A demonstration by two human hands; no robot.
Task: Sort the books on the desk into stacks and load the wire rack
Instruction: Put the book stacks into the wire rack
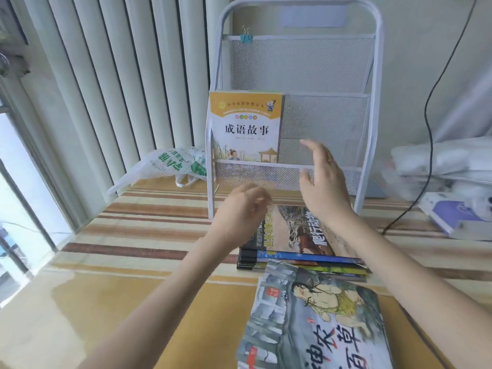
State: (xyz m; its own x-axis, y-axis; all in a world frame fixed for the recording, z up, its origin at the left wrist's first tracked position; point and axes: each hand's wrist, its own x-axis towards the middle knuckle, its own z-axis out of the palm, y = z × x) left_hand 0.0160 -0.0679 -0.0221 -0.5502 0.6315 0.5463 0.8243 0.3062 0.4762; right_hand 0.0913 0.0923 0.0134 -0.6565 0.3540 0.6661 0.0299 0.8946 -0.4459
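A white wire rack (323, 30) stands at the back of the desk. An orange-and-white book (246, 126) stands upright in the left of its lower pocket. A stack of several books (298, 243) lies flat in front of the rack, a crocodile cover on top. Nearer me lies a grey illustrated book (311, 323). My left hand (243, 206) hovers over the stack's far left corner, fingers loosely curled, holding nothing. My right hand (323, 179) is raised before the rack's lower pocket, fingers spread and empty.
A white plastic bag with green print (170, 166) lies left of the rack. White folded items (442, 161) and a purple-and-white box (452, 211) sit at the right. A black cable (428, 123) hangs down the wall. The desk has a striped cover (138, 222).
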